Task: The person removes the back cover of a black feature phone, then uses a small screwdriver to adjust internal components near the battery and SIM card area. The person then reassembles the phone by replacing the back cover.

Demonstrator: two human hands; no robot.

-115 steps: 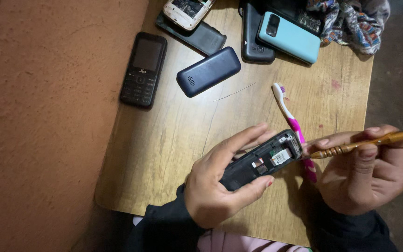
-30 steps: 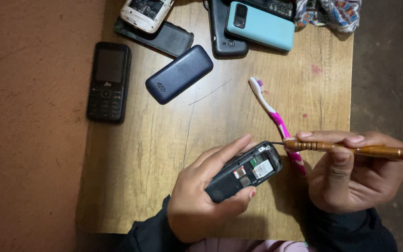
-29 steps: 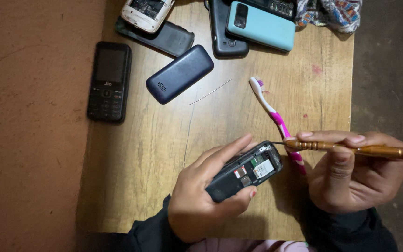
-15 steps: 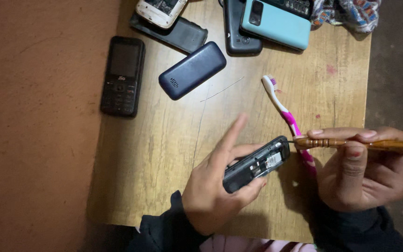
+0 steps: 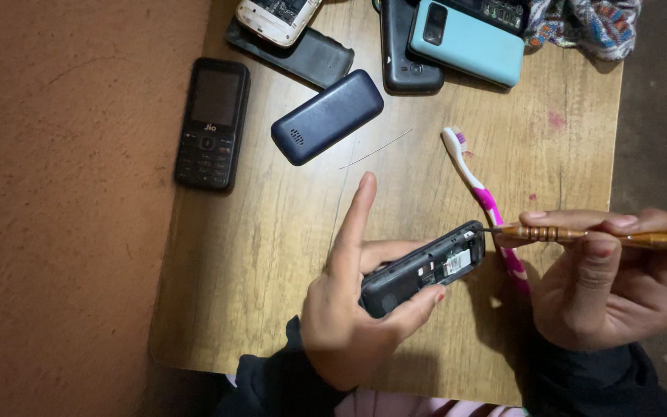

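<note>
Black, back cover off: opened keypad phone (image 5: 424, 267), innards facing up, being gripped in the left hand (image 5: 353, 309) above the near middle of the wooden table (image 5: 272, 232). Thumb and curled fingers closing around the phone's body; index finger sticking out straight toward the far side, touching nothing. Brass-coloured screwdriver (image 5: 596, 235) being pinched lengthwise between thumb and fingers of the right hand (image 5: 611, 286) at near right, lying roughly level, tip meeting the far right corner of the opened phone. Exact contact spot too small to tell.

Pink and white toothbrush (image 5: 484, 202) lying on the wood just right of the phone, head pointing far, handle passing under the screwdriver and the right hand.

Resting at far left: black keypad phone (image 5: 211, 123), screen up. Lying right of it, tilted: dark blue phone back (image 5: 327, 117). Sitting along the far edge: white opened handset (image 5: 275, 14) on top of a dark grey cover (image 5: 303, 52), a black smartphone (image 5: 404, 46), a turquoise smartphone (image 5: 466, 40) partly overlapping it. Patterned cloth (image 5: 588, 23) bunching at the far right corner.
</note>
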